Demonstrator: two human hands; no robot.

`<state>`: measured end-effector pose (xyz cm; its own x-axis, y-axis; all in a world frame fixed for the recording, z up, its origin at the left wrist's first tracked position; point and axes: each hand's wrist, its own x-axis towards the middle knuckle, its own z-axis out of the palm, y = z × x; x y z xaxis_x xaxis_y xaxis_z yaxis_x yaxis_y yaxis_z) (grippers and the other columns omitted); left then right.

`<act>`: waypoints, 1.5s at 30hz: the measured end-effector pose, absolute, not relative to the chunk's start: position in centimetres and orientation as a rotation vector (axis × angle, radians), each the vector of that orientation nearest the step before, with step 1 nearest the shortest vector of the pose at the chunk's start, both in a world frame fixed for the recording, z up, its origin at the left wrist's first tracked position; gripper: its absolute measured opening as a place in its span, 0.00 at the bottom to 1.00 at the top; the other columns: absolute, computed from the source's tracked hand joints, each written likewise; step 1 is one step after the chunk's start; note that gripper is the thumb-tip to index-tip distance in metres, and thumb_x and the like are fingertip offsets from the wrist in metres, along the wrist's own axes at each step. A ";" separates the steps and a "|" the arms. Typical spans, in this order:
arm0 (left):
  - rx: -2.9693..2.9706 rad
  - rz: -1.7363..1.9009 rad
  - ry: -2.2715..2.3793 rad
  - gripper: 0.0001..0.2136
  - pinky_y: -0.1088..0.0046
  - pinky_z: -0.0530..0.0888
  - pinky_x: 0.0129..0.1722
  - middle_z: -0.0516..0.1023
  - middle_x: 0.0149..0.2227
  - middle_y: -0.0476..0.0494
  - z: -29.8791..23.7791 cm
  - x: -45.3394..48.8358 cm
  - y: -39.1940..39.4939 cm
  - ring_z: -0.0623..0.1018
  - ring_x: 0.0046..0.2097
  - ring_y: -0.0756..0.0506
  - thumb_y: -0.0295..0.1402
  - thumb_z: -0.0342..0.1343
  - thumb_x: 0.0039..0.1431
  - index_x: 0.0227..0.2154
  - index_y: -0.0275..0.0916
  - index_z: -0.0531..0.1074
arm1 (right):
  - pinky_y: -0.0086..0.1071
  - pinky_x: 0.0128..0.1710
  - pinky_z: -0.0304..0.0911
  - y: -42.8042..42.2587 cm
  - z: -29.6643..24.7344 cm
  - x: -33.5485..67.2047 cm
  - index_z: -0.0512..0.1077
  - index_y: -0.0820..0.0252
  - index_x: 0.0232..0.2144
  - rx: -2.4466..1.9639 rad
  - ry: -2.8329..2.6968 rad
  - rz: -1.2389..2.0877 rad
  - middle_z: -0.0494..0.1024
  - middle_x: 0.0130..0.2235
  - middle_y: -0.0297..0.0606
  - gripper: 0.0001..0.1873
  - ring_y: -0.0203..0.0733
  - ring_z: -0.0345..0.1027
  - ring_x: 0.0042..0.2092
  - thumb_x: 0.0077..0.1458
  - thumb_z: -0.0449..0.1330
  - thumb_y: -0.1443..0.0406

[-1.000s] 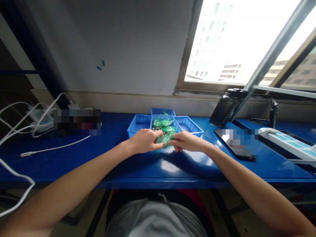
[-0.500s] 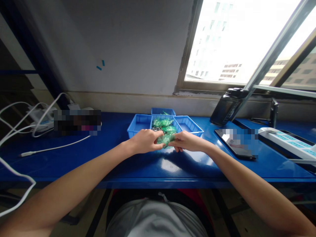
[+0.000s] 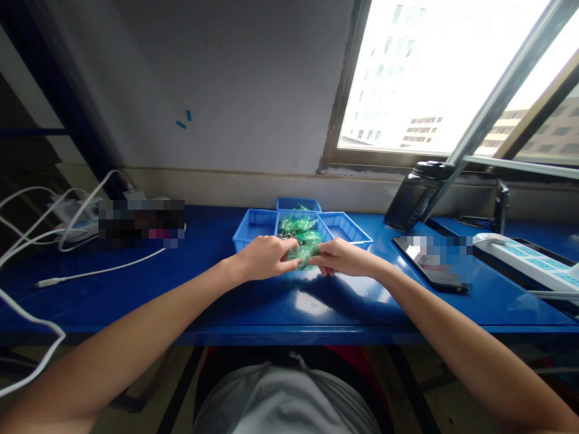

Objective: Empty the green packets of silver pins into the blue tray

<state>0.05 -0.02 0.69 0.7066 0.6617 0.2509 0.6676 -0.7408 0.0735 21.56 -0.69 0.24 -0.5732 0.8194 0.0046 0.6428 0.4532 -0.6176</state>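
My left hand (image 3: 265, 256) and my right hand (image 3: 344, 257) meet just in front of the blue trays, both pinched on one small green plastic bag (image 3: 304, 256) held between them. Behind the bag, the middle blue tray (image 3: 326, 231) is piled with several more green bags (image 3: 298, 226). An open blue tray (image 3: 253, 226) stands to its left and another (image 3: 346, 227) to its right. A fourth blue tray (image 3: 296, 204) sits behind them with some green showing in it.
The blue table (image 3: 289, 301) runs along a wall under a window. White cables (image 3: 67, 241) lie at the left. A black bottle (image 3: 414, 196), a phone (image 3: 429, 268) and a white power strip (image 3: 529, 259) are at the right.
Both hands stay on the green bag; the fingers have shifted a little closer together on it. Nothing else has moved.
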 end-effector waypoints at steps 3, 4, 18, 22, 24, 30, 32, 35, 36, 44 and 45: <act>-2.897 -0.426 -1.121 0.13 0.76 0.63 0.27 0.76 0.26 0.49 0.7 0.0 0.0 0.75 0.28 0.47 0.43 0.47 0.59 0.38 0.40 0.68 | 0.25 0.22 0.59 -0.8 0.4 21.5 0.66 0.62 0.19 -1.257 -2.399 0.820 0.74 0.21 0.35 0.20 0.32 0.65 0.21 0.55 0.53 0.54; -2.905 -0.437 -1.122 0.13 0.76 0.63 0.27 0.76 0.26 0.49 0.8 0.0 0.0 0.75 0.28 0.47 0.42 0.47 0.59 0.38 0.40 0.68 | 0.25 0.22 0.59 -0.8 0.5 21.5 0.66 0.62 0.19 -1.258 -2.397 0.818 0.74 0.20 0.35 0.21 0.32 0.65 0.21 0.55 0.53 0.54; -2.893 -0.599 -1.171 0.11 0.78 0.62 0.25 0.74 0.25 0.49 1.5 -0.5 0.3 0.73 0.26 0.50 0.36 0.43 0.62 0.37 0.40 0.69 | 0.25 0.21 0.60 -0.3 0.2 22.9 0.67 0.59 0.36 -1.358 -2.531 0.928 0.76 0.26 0.34 0.15 0.34 0.68 0.24 0.50 0.58 0.54; -2.806 -0.602 -1.177 0.11 0.78 0.62 0.26 0.75 0.25 0.49 1.6 -0.6 0.5 0.74 0.26 0.49 0.37 0.43 0.63 0.38 0.40 0.69 | 0.26 0.27 0.61 -0.1 0.0 23.2 0.71 0.60 0.30 -1.275 -2.648 0.775 0.76 0.27 0.35 0.11 0.36 0.69 0.28 0.51 0.58 0.58; -2.788 -0.586 -1.157 0.11 0.77 0.63 0.26 0.75 0.25 0.48 1.5 -0.6 0.5 0.74 0.27 0.48 0.37 0.43 0.63 0.38 0.40 0.69 | 0.27 0.30 0.61 0.0 -0.3 23.0 0.73 0.60 0.32 -1.244 -2.649 0.684 0.76 0.29 0.35 0.10 0.37 0.69 0.31 0.52 0.57 0.59; -2.783 -0.552 -1.116 0.11 0.77 0.64 0.28 0.76 0.27 0.48 1.2 -0.4 0.4 0.75 0.29 0.48 0.38 0.43 0.63 0.39 0.40 0.68 | 0.29 0.34 0.63 0.0 -0.5 22.4 0.73 0.59 0.37 -1.180 -2.640 0.597 0.77 0.36 0.38 0.10 0.39 0.70 0.35 0.52 0.57 0.63; -2.786 -0.547 -1.119 0.11 0.77 0.64 0.28 0.76 0.27 0.48 1.1 -0.3 0.4 0.76 0.29 0.48 0.37 0.43 0.63 0.38 0.40 0.68 | 0.29 0.35 0.63 -0.1 -0.4 22.3 0.73 0.60 0.37 -1.160 -2.647 0.583 0.76 0.36 0.38 0.10 0.39 0.70 0.36 0.52 0.57 0.65; -2.786 -0.544 -1.104 0.11 0.77 0.63 0.28 0.76 0.27 0.48 1.1 -0.3 0.4 0.76 0.29 0.48 0.37 0.43 0.63 0.38 0.40 0.69 | 0.29 0.35 0.63 -0.2 -0.3 22.3 0.73 0.60 0.37 -1.139 -2.666 0.552 0.76 0.36 0.38 0.09 0.38 0.69 0.35 0.51 0.57 0.67; -2.784 -0.545 -1.101 0.11 0.77 0.63 0.28 0.76 0.27 0.48 1.0 -0.3 0.4 0.76 0.30 0.48 0.37 0.43 0.63 0.38 0.41 0.69 | 0.29 0.35 0.63 -0.2 -0.2 22.2 0.73 0.60 0.37 -1.140 -2.668 0.539 0.76 0.35 0.38 0.09 0.38 0.69 0.35 0.51 0.56 0.68; -2.790 -0.576 -1.106 0.11 0.77 0.63 0.27 0.76 0.26 0.49 1.1 -0.4 0.4 0.75 0.28 0.48 0.37 0.43 0.63 0.38 0.41 0.69 | 0.27 0.31 0.60 -0.4 0.6 22.4 0.73 0.60 0.35 -1.142 -2.619 0.406 0.77 0.33 0.37 0.08 0.35 0.67 0.31 0.52 0.55 0.67; -2.792 -0.580 -1.106 0.11 0.77 0.62 0.27 0.75 0.26 0.49 1.1 -0.4 0.4 0.75 0.28 0.48 0.37 0.43 0.62 0.38 0.40 0.69 | 0.26 0.30 0.59 -0.5 0.8 22.5 0.73 0.60 0.34 -1.183 -2.604 0.398 0.77 0.31 0.36 0.08 0.35 0.67 0.29 0.52 0.56 0.66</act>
